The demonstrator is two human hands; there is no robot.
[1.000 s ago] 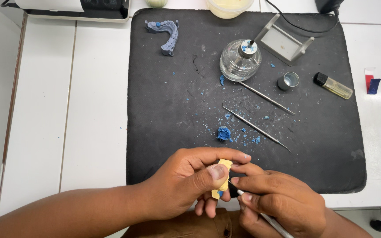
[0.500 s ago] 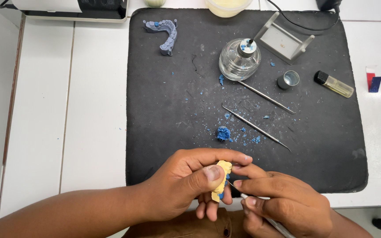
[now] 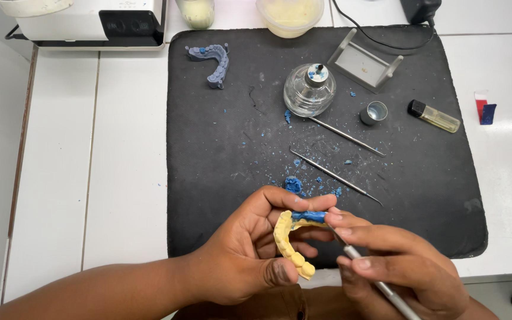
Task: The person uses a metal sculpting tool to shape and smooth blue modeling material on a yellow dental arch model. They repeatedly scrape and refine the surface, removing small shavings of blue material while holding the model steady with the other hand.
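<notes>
At the near edge of the black work mat [image 3: 220,178], just above the person's lap, a yellow dental arch model [image 3: 288,244] sits cupped in the left hand [image 3: 250,255]. The left fingers are curled shut around it, thumb pressing on the near end of the arch and the fingertips wrapping its far side, so the horseshoe opens toward the right hand. A strip of blue wax [image 3: 308,216] lies along the far end of the arch, right under the left index finger.

The right hand [image 3: 398,261] grips a thin metal carving instrument [image 3: 362,269] like a pen, fingers closed on the shaft. The tool's long axis slants from the lower right up to the upper left, and its tip meets the model just beside the blue wax. The wax therefore lies up and to the left of the right fingertips, touching or nearly touching the tip; the exact contact is hidden by the fingers.

Farther out on the mat lie a small blue wax lump [image 3: 293,185] amid scattered blue shavings, two more slender metal instruments [image 3: 334,175] [image 3: 346,136], a glass alcohol lamp [image 3: 309,90], its small metal cap [image 3: 374,112], a little clear vial with a dark cap [image 3: 434,116], a grey stand [image 3: 365,66], and a blue-grey dental arch [image 3: 211,61]. Beyond the mat stand a white machine [image 3: 90,18] and a tub of yellowish material [image 3: 290,13].
</notes>
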